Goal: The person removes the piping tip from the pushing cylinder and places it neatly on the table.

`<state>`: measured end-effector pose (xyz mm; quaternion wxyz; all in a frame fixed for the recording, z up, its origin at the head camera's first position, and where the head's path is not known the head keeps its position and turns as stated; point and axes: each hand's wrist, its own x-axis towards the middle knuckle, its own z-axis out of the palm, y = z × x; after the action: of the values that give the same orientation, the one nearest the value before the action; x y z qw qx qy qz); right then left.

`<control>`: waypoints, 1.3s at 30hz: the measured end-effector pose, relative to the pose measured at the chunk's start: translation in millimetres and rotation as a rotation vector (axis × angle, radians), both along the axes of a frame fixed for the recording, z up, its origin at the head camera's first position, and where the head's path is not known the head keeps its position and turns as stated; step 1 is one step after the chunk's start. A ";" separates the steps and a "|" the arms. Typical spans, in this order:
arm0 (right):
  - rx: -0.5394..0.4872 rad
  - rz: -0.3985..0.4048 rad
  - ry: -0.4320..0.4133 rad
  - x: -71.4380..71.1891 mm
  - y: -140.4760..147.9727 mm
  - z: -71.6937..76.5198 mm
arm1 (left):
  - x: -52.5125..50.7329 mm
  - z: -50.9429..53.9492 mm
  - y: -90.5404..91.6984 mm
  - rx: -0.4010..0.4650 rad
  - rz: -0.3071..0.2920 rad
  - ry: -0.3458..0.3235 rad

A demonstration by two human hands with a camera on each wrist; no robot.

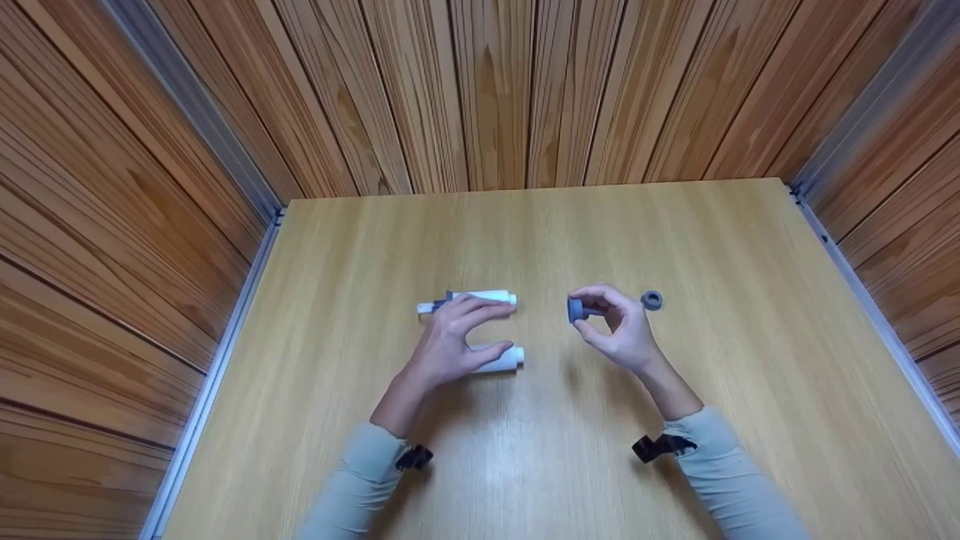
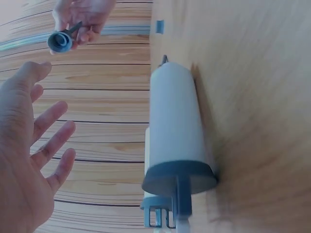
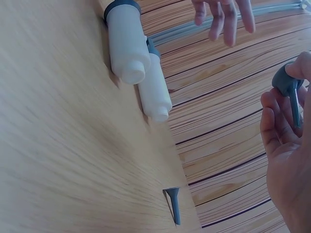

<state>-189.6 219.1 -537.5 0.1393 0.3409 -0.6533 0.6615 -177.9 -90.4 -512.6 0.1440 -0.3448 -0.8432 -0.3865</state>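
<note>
My right hand [image 1: 615, 330] pinches a blue-grey cap with a thin stem [image 1: 575, 310] between thumb and fingers, held above the table. In the left wrist view the cap's round hollow end [image 2: 60, 41] shows. My left hand [image 1: 454, 337] hovers over two white plastic cylinders with its fingers spread and holds nothing. The far cylinder [image 1: 487, 296] and the near cylinder [image 1: 504, 360] lie on their sides, necks to the right. The left wrist view shows a dark grey collar [image 2: 180, 175] on the near cylinder. My left hand partly hides both cylinders in the head view.
A second grey cap with a stem [image 1: 652, 300] lies on the table beyond my right hand; its stem [image 3: 175, 208] shows in the right wrist view. Wood-panelled walls [image 1: 487, 90] and metal rails [image 1: 217, 375] border the wooden table [image 1: 540, 247].
</note>
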 end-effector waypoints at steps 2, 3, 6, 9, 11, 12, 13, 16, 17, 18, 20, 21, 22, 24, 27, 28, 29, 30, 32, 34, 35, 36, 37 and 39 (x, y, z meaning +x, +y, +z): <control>0.006 -0.008 -0.008 0.1 -0.9 -1.1 | -0.4 1.7 1.9 0.006 0.003 -0.015; 0.009 -0.013 -0.012 0.5 -1.3 -1.6 | -0.4 2.8 2.9 0.009 0.004 -0.020; 0.011 -0.022 -0.031 1.9 -3.0 -2.8 | -1.2 5.5 7.1 0.021 0.001 -0.019; 0.005 -0.028 -0.053 3.1 -4.9 -3.8 | -2.3 7.6 12.0 0.042 -0.014 -0.009; -0.004 -0.027 -0.060 3.7 -6.5 -4.2 | -3.0 8.8 15.4 0.055 -0.019 -0.005; -0.006 -0.028 -0.061 3.7 -7.2 -4.5 | -3.2 9.4 17.0 0.063 -0.020 -0.007; -0.006 -0.028 -0.061 3.7 -7.9 -4.5 | -3.4 10.1 18.6 0.068 -0.019 -0.010; 0.000 -0.028 -0.056 4.0 -9.6 -5.2 | -4.5 11.9 23.2 0.088 -0.025 -0.016; 0.002 -0.029 -0.055 4.2 -10.1 -5.4 | -4.9 12.4 24.6 0.096 -0.029 -0.017; 0.005 -0.030 -0.056 4.4 -10.4 -5.5 | -5.4 12.8 26.0 0.104 -0.034 -0.019; 0.007 -0.029 -0.058 5.1 -11.0 -6.1 | -6.3 13.1 28.6 0.119 -0.048 -0.025; 0.008 -0.029 -0.058 5.3 -11.2 -6.3 | -6.4 13.2 29.7 0.125 -0.051 -0.029; 0.006 -0.027 -0.058 5.7 -11.4 -6.3 | -6.5 13.5 30.8 0.129 -0.051 -0.032; 0.010 -0.028 -0.060 6.2 -12.0 -6.4 | -6.7 13.8 33.2 0.133 -0.048 -0.040; 0.018 -0.033 -0.063 7.2 -13.0 -6.0 | -6.7 15.1 37.2 0.140 -0.042 -0.051; 0.020 -0.035 -0.064 7.5 -13.4 -5.7 | -6.7 15.5 38.8 0.142 -0.042 -0.056; 0.026 -0.041 -0.068 7.9 -13.8 -5.3 | -6.7 16.0 40.3 0.146 -0.044 -0.063; 0.027 -0.043 -0.069 8.2 -14.3 -4.8 | -6.8 16.0 41.6 0.147 -0.046 -0.069; 0.025 -0.042 -0.064 8.5 -15.2 -4.3 | -6.8 16.5 44.1 0.150 -0.051 -0.079; 0.027 -0.046 -0.062 8.6 -16.2 -4.0 | -7.0 16.2 46.0 0.152 -0.056 -0.088; 0.028 -0.047 -0.060 8.7 -16.7 -4.0 | -6.9 16.0 46.6 0.154 -0.058 -0.091; 0.021 -0.043 -0.059 8.6 -17.3 -4.4 | -7.0 15.4 47.3 0.155 -0.057 -0.091; 0.016 -0.041 -0.060 8.5 -17.9 -4.8 | -6.7 15.2 47.9 0.159 -0.056 -0.092; 0.008 -0.040 -0.067 8.6 -19.1 -5.3 | -6.5 14.0 48.7 0.165 -0.054 -0.099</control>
<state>-181.0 200.0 -542.8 0.1295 0.3059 -0.6668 0.6670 -184.4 -41.7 -498.5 0.1195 -0.3348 -0.8051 -0.4748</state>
